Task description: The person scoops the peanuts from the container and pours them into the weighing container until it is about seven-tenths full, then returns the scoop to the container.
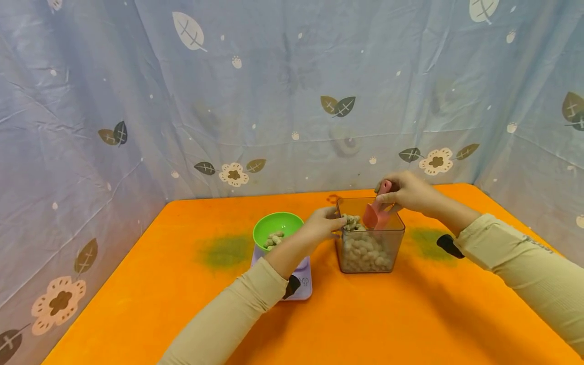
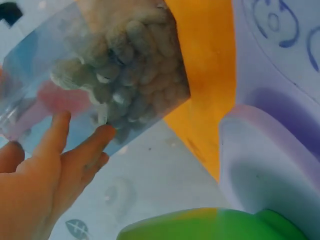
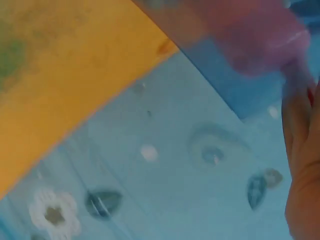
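Observation:
My right hand (image 1: pixel 410 192) grips the handle of a pink scoop (image 1: pixel 372 217), its blade tilted down inside a clear, smoky box (image 1: pixel 396 243). Peanuts in their shells (image 1: pixel 365 253) fill the lower part of that box, piled higher on the left. Against the box's left side, near the rim, lies my left hand (image 1: pixel 321 226); the left wrist view shows its fingers (image 2: pixel 90 145) extended along the wall. Blurred in the right wrist view, the scoop (image 3: pixel 265 42) appears beside the right hand (image 3: pixel 305 165).
Left of the box, a green bowl (image 1: pixel 261 229) with several peanuts (image 1: pixel 274 239) sits on a lilac kitchen scale (image 1: pixel 304 291), partly hidden by my left forearm. An orange cloth (image 1: pixel 356 319) covers the table. Patterned curtains (image 1: pixel 283 76) hang behind and at both sides.

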`<action>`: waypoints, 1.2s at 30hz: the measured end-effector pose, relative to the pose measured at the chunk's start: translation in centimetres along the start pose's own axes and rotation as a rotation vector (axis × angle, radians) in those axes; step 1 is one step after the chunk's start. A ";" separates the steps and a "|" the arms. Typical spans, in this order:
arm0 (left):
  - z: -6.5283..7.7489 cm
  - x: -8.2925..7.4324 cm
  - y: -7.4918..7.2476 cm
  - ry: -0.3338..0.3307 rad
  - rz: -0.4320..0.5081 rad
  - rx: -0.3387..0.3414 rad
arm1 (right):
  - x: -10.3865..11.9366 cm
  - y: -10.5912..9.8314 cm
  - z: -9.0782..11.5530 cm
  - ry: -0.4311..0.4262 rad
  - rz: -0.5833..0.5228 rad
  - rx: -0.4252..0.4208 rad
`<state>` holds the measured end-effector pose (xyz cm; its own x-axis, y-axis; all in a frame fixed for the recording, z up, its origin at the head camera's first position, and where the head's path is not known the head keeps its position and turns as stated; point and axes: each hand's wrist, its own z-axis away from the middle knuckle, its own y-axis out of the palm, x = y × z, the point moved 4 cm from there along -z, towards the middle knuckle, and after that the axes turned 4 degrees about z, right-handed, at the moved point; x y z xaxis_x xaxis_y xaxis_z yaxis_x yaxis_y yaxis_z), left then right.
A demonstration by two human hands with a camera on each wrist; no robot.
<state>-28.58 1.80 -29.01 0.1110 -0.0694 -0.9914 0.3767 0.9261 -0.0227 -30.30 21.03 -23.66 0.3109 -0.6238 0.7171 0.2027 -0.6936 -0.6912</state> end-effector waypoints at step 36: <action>-0.2 0.6 0.4 -0.004 0.096 0.038 | -0.9 2.7 0.3 0.127 -0.430 0.000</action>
<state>-28.57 2.26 -29.67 0.1516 0.0172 -0.9883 0.3991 0.9137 0.0771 -29.73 19.85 -26.19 0.0820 -0.3179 0.9446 0.2890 -0.8995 -0.3278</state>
